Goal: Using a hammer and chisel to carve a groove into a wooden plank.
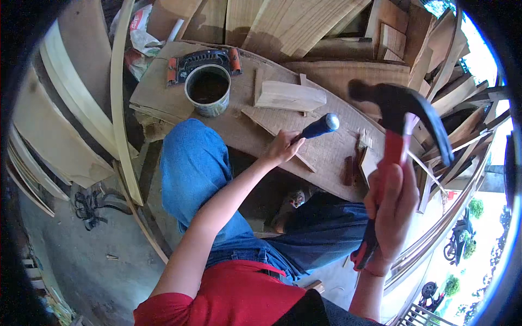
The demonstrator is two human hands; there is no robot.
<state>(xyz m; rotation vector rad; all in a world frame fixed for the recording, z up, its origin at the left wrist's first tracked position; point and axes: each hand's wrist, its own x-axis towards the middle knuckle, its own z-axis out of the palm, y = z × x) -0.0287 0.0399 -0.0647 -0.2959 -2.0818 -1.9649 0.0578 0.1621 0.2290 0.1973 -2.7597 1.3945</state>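
My left hand (281,148) is closed around a chisel (321,126) with a blue handle and a round metal cap, which tilts up to the right. Its blade is hidden behind the hand. On the right, my right hand (396,204) grips a claw hammer (401,108) by its red and black handle. The hammer is raised, its dark head well above the bench and apart from the chisel. Under my left hand a thin wooden strip (266,123) lies slanted on the wooden bench top (337,174). A pale wood block (290,96) rests just beyond.
A tub (218,106) with dark contents stands at the bench's left, before a black and orange tool (203,56). Small wood pieces (348,170) lie at the right. Boards (304,24) lean behind; curved strips (120,98) stand left. A black strap (93,207) lies on the floor.
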